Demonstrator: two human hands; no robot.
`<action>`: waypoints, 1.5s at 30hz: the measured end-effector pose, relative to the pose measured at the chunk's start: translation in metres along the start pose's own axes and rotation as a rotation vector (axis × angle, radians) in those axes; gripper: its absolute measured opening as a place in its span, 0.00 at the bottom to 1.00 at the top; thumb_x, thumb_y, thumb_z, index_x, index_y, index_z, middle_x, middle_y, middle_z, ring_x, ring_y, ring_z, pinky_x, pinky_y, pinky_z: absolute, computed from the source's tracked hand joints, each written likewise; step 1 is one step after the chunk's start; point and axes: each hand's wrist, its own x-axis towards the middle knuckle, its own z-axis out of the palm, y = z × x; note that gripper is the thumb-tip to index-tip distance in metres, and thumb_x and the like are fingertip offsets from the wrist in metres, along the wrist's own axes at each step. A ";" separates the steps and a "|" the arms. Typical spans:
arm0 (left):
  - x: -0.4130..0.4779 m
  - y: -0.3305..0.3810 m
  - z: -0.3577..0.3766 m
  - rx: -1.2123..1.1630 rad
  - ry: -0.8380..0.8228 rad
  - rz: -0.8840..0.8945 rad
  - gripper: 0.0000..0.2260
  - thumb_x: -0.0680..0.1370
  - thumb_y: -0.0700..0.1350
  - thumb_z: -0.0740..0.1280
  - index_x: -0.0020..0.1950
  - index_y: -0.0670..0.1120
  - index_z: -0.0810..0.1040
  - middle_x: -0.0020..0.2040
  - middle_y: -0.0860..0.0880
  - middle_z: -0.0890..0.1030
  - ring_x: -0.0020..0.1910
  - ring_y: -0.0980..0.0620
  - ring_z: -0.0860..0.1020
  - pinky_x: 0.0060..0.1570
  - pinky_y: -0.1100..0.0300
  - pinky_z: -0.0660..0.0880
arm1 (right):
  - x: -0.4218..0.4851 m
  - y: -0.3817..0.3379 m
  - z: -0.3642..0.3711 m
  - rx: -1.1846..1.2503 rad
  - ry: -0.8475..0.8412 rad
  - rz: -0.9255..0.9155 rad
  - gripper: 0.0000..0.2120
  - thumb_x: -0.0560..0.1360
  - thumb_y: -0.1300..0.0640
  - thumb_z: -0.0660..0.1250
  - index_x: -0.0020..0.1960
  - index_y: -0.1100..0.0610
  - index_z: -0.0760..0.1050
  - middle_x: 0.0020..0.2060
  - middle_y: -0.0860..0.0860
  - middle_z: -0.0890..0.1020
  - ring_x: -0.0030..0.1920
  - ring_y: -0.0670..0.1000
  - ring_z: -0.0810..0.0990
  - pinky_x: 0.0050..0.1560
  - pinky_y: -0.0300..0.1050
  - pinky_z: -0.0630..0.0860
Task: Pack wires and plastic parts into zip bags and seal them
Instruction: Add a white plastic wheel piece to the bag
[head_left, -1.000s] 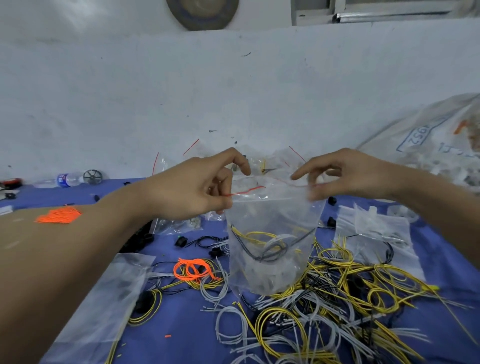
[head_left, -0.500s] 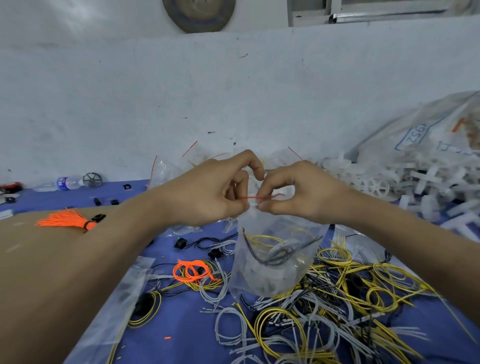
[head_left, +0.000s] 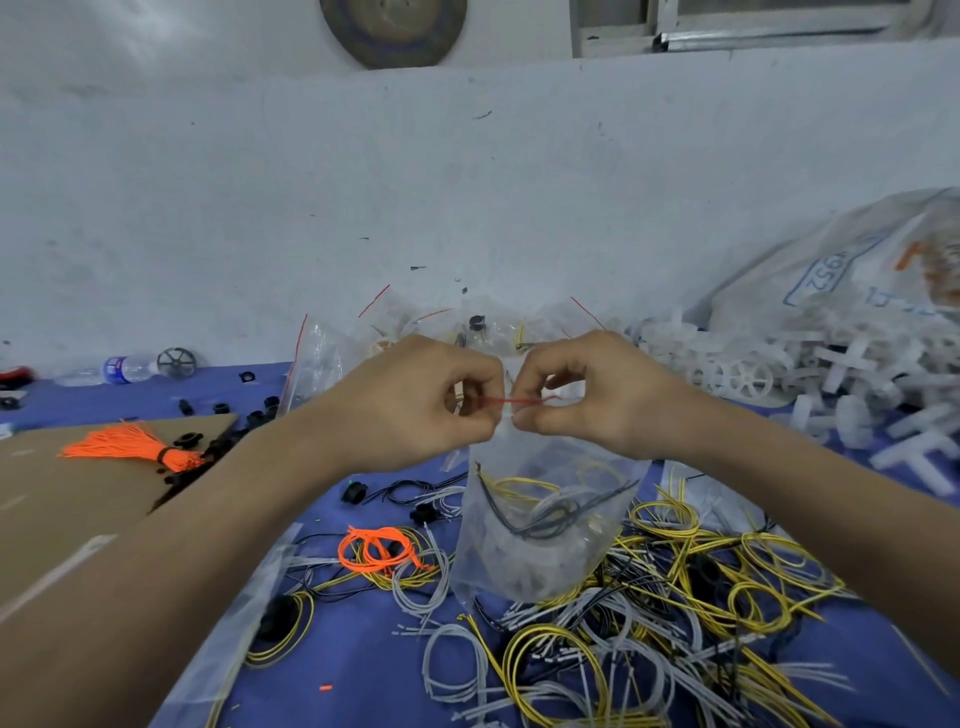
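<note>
A clear zip bag (head_left: 540, 530) hangs above the blue table, holding yellow, black and grey wires and white plastic parts. Its red zip strip (head_left: 511, 400) runs between my two hands. My left hand (head_left: 415, 405) pinches the strip's left end with thumb and forefinger. My right hand (head_left: 587, 395) pinches the strip right beside it, the two hands almost touching. Loose yellow and grey wire loops (head_left: 649, 613) lie heaped on the table below the bag.
White plastic wheels and crosses (head_left: 810, 379) pile up at the right by a big printed sack (head_left: 852, 260). Filled zip bags (head_left: 467, 322) stand against the wall. Orange wire bundles (head_left: 130, 447), black parts and cardboard (head_left: 78, 509) lie left; an empty bag (head_left: 228, 649) lies bottom left.
My hands have come together from the bag's two top corners to the middle of the zip strip. The bag's mouth has narrowed between them.
</note>
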 end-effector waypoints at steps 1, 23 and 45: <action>0.001 -0.001 0.001 0.012 0.000 0.012 0.11 0.72 0.42 0.70 0.35 0.57 0.74 0.33 0.58 0.78 0.34 0.58 0.74 0.35 0.67 0.69 | 0.000 0.000 0.000 -0.005 0.000 -0.006 0.05 0.70 0.60 0.73 0.38 0.52 0.79 0.35 0.45 0.80 0.42 0.46 0.78 0.53 0.48 0.73; -0.006 -0.005 0.017 -0.049 0.012 0.087 0.07 0.73 0.42 0.69 0.37 0.51 0.76 0.35 0.53 0.77 0.34 0.58 0.72 0.36 0.67 0.66 | -0.011 -0.001 -0.002 -0.164 -0.075 -0.043 0.02 0.72 0.58 0.71 0.42 0.53 0.79 0.39 0.45 0.80 0.45 0.44 0.75 0.50 0.37 0.68; -0.002 -0.002 0.026 0.057 0.047 0.103 0.05 0.72 0.49 0.65 0.39 0.49 0.78 0.34 0.57 0.74 0.34 0.57 0.72 0.40 0.54 0.73 | -0.021 0.016 -0.002 -0.292 0.060 -0.220 0.05 0.72 0.55 0.72 0.41 0.57 0.80 0.38 0.48 0.80 0.45 0.50 0.74 0.50 0.48 0.69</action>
